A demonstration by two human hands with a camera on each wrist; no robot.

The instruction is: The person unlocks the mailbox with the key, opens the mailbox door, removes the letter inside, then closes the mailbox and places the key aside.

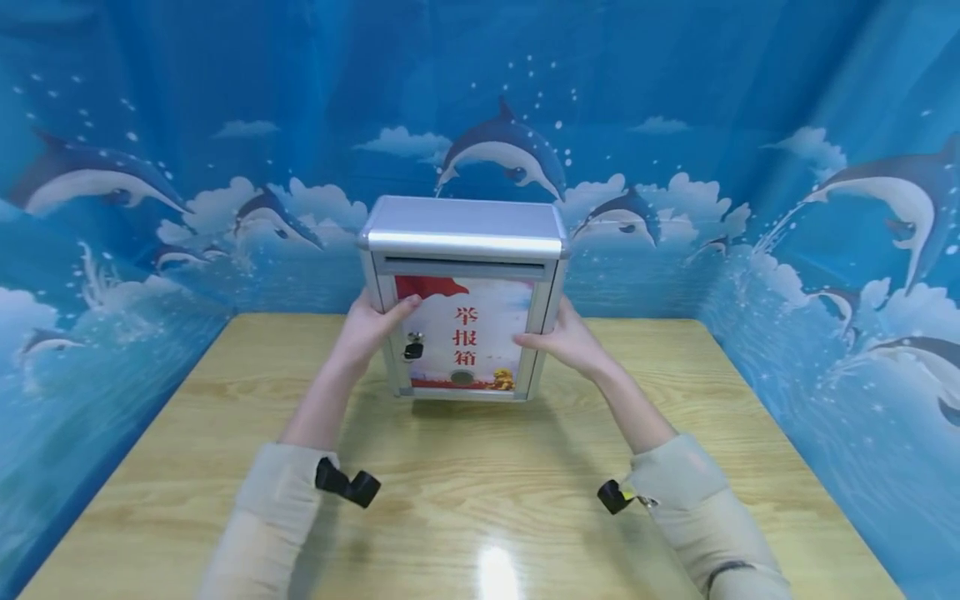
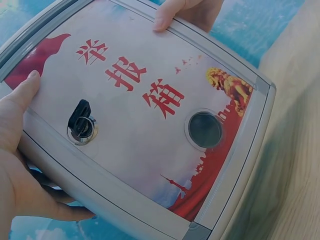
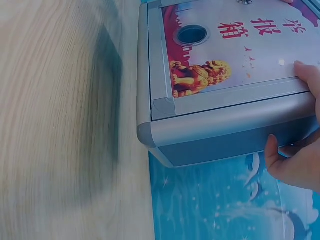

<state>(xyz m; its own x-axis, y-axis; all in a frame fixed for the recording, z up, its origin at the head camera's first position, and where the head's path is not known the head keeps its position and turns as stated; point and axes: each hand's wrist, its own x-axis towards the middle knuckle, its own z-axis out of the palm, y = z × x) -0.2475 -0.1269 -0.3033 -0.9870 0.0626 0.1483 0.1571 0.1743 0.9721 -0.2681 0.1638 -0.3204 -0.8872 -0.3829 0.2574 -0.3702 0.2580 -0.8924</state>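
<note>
A silver metal letter box [image 1: 465, 221] with red Chinese characters on its white front is held upright between both hands, tilted slightly. My left hand [image 1: 367, 329] grips its left side, thumb on the front panel and fingers around the side. My right hand [image 1: 567, 340] grips the right side the same way, thumb on the front frame. A black-headed key [image 2: 79, 117] sits in the lock below my left thumb. Near the bottom is a dark round window [image 2: 205, 130]. A shadow lies under the box, whose lower edge appears raised off the table. Its back is hidden.
The light wood-grain table [image 1: 465, 483] extends in front of the box and to both sides. Blue curtains [image 1: 300, 92] printed with dolphins and waves stand behind and along both sides. Each sleeve carries a small black wrist device [image 1: 348, 483].
</note>
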